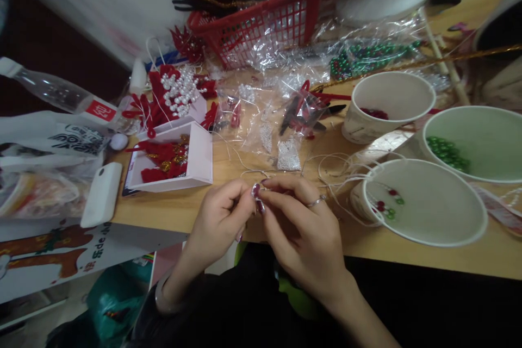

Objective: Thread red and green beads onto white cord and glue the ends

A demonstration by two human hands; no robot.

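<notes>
Both hands meet above the table's front edge, with fingertips pinched together. My left hand is closed, thumb against index finger. My right hand, with a ring on one finger, is closed in a pinch right beside it. Whatever lies between the fingertips is too small and covered to make out. A thin white cord curves on the table just beyond them. To the right, looped white cords hang over the rim of a paper cup, with red and green beads on their ends inside.
Another cup holds green beads; a third cup holds dark red ones. At left stand a white box with red pieces, a white case and a plastic bottle. Bead bags and a red basket lie behind.
</notes>
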